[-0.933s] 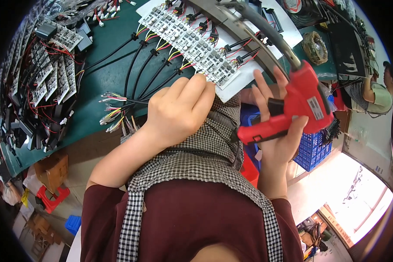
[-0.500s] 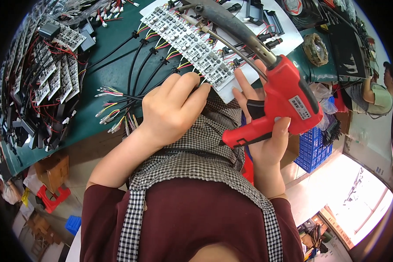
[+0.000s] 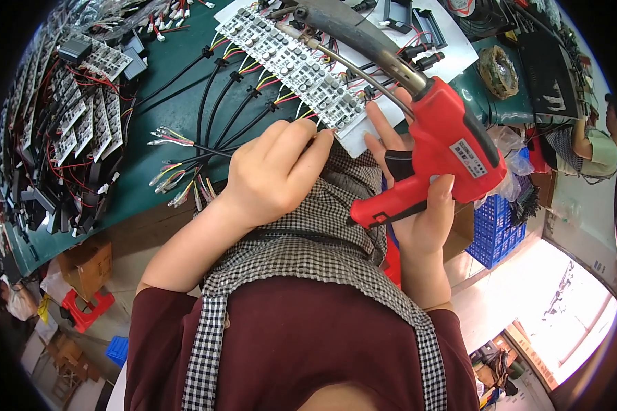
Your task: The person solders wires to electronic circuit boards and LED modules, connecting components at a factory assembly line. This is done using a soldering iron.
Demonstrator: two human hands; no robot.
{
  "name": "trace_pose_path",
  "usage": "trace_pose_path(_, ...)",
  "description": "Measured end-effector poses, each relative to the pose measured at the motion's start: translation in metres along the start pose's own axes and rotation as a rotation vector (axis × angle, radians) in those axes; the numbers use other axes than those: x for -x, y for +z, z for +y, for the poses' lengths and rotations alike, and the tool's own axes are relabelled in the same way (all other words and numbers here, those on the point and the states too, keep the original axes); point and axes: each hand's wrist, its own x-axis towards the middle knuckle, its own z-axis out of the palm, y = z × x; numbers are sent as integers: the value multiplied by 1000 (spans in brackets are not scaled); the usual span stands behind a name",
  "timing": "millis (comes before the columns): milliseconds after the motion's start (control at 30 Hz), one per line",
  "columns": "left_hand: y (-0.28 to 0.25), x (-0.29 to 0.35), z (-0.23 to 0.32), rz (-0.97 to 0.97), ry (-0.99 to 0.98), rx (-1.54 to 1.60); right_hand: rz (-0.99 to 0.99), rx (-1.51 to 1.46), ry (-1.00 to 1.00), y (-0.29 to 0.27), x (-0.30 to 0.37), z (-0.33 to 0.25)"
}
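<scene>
We're probably mid-soldering: right hand (image 3: 421,229) cradles red soldering gun (image 3: 445,133), right of centre, thumb-side grip; left hand (image 3: 267,175) curls at circuit-board panel (image 3: 291,67), upper centre, pinch unclear. Next needs steady aim.

The left hand (image 3: 267,172) hides its own palm and whatever lies inside. The red soldering gun (image 3: 452,140) masks part of the right hand (image 3: 424,227). The upper edge crops the black device (image 3: 474,25); fine detail on the circuit-board strip (image 3: 291,65) is too small to identify.
</scene>
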Motion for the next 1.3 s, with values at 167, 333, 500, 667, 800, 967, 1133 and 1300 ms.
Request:
trace_pose_path(167,-3,-3,1,-28,-18,35,72,-103,-21,-3,8,5)
trace_pose_path(333,3,2,-6,14,24,-21,21,69,126,-30,52,-16)
trace_pose_path(500,5,-1,-5,36,38,-28,100,598,247,-26,82,-40)
trace_pose_path(667,6,0,-5,51,31,-50,191,-33,418,-47,106,-24)
trace_pose_path(800,-3,-5,4,-54,-61,33,-21,973,104,-60,113,-21)
trace_pose_path(967,-5,-5,4,-68,-45,19,-80,862,73,-75,125,-4)
trace_pose_path(1133,-6,-6,3,-78,-32,23,-55,837,105,-92,148,13)
trace_pose_path(1300,-5,-7,3,-71,-25,34,-108,1008,21,-91,141,9)
